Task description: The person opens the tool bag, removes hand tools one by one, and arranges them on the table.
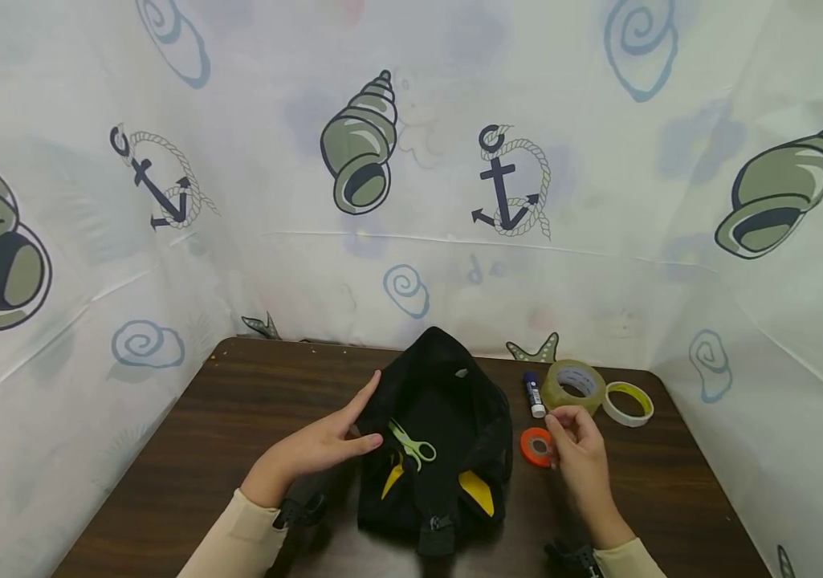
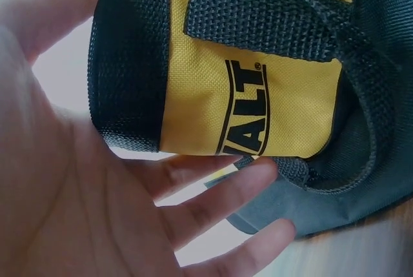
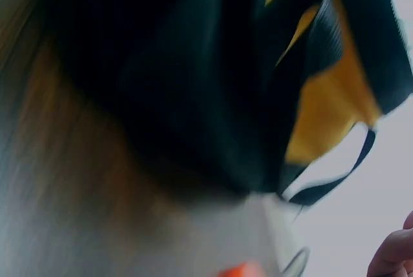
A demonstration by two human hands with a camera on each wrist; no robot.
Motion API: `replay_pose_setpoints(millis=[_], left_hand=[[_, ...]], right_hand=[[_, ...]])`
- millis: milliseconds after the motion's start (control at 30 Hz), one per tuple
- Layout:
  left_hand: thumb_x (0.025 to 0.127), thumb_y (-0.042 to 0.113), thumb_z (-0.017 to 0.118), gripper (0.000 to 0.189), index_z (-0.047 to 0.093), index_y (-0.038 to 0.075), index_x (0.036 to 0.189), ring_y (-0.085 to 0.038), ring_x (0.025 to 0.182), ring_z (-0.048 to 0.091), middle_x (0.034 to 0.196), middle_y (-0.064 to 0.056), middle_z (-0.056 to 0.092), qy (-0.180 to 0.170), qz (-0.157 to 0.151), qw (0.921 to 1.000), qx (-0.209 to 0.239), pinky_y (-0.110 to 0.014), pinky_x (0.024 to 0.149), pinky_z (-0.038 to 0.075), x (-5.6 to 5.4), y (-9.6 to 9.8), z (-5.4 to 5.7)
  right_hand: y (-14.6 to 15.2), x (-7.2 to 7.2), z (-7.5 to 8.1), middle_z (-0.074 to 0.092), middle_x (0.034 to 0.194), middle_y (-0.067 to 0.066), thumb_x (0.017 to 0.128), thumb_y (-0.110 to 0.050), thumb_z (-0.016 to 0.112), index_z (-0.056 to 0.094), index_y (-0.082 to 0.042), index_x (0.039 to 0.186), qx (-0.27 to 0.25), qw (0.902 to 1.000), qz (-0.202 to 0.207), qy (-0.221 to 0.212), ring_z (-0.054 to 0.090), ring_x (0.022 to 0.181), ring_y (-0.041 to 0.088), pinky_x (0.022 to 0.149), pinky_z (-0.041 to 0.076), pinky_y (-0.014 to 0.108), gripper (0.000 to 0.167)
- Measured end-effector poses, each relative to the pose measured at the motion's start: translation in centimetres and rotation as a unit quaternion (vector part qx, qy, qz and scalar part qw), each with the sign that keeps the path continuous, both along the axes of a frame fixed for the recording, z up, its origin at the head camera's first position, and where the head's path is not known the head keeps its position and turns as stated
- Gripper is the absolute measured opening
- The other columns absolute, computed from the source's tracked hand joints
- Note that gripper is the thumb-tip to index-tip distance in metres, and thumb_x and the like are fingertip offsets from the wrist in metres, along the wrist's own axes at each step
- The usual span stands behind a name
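Note:
A black tool bag with yellow panels stands on the table, its top gaping. Green-handled scissors stick up at its front left. My left hand rests against the bag's left side, fingers extended; the left wrist view shows the fingers by a yellow panel with black lettering. Right of the bag, my right hand hovers at an orange tape roll, its fingers loosely bent and nothing seen between them. In the blurred right wrist view, the fingertips stand apart from an orange patch.
Behind the right hand are a glue stick, a wide clear tape roll and a narrower white tape roll. The dark wooden table ends at a cloth wall printed with shells and anchors.

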State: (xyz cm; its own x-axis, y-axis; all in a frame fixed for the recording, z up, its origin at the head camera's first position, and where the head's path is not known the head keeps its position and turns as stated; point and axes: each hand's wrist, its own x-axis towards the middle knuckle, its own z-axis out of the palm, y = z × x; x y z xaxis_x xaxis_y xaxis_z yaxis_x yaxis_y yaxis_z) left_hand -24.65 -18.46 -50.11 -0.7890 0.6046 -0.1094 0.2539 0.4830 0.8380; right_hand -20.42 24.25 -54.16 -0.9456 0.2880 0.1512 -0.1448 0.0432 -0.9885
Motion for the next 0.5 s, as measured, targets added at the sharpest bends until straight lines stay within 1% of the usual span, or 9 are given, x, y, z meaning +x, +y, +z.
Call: replay_pose_setpoints(millis=[133,200,367,433,500], left_hand=[[0.111,0.044,0.063,0.098,-0.015,0.053,0.170,-0.019,0.115,0.068,0.185,-0.001,0.001,-0.010,0.001,1.0000,-0.001,-0.045,0.104,0.056,-0.3,0.5,0.0],[0.110,0.046,0.063,0.098,-0.014,0.053,0.170,-0.019,0.115,0.068,0.185,0.001,0.001,-0.013,0.005,0.9999,-0.003,-0.045,0.105,0.056,-0.4,0.8,0.2],[0.109,0.050,0.064,0.098,-0.013,0.056,0.170,-0.019,0.114,0.069,0.184,0.006,0.002,-0.014,0.018,0.9997,-0.004,-0.045,0.105,0.055,-0.9,1.5,0.2],[0.108,0.051,0.065,0.099,-0.013,0.055,0.170,-0.018,0.114,0.069,0.184,0.006,0.002,-0.010,0.021,0.9997,-0.007,-0.044,0.106,0.055,-1.1,1.9,0.1],[0.108,0.051,0.065,0.099,-0.013,0.055,0.170,-0.020,0.113,0.069,0.185,0.004,0.003,-0.011,0.022,0.9997,-0.008,-0.043,0.103,0.055,-1.2,2.3,0.1]], right_hand=[[-1.1,-0.5,2.1,0.055,0.085,0.001,0.110,-0.014,0.066,0.058,0.007,0.121,-0.021,0.9989,0.035,0.023,0.048,0.057,0.018,0.050,0.047,0.025,0.024],[-1.7,-1.0,3.0,0.055,0.088,0.001,0.111,-0.015,0.066,0.058,0.006,0.122,-0.027,0.9978,0.053,0.029,0.048,0.058,0.018,0.051,0.047,0.024,0.025],[-3.2,-2.5,4.6,0.054,0.089,0.004,0.111,-0.015,0.066,0.059,0.004,0.120,-0.031,0.9943,0.090,0.049,0.050,0.058,0.015,0.051,0.049,0.022,0.022],[-3.7,-3.1,5.1,0.054,0.090,0.005,0.111,-0.014,0.066,0.059,0.003,0.119,-0.029,0.9927,0.100,0.061,0.050,0.058,0.015,0.051,0.049,0.022,0.020],[-4.1,-3.6,5.7,0.055,0.090,0.006,0.110,-0.012,0.066,0.060,0.004,0.118,-0.024,0.9914,0.107,0.072,0.050,0.058,0.015,0.052,0.048,0.022,0.019]])
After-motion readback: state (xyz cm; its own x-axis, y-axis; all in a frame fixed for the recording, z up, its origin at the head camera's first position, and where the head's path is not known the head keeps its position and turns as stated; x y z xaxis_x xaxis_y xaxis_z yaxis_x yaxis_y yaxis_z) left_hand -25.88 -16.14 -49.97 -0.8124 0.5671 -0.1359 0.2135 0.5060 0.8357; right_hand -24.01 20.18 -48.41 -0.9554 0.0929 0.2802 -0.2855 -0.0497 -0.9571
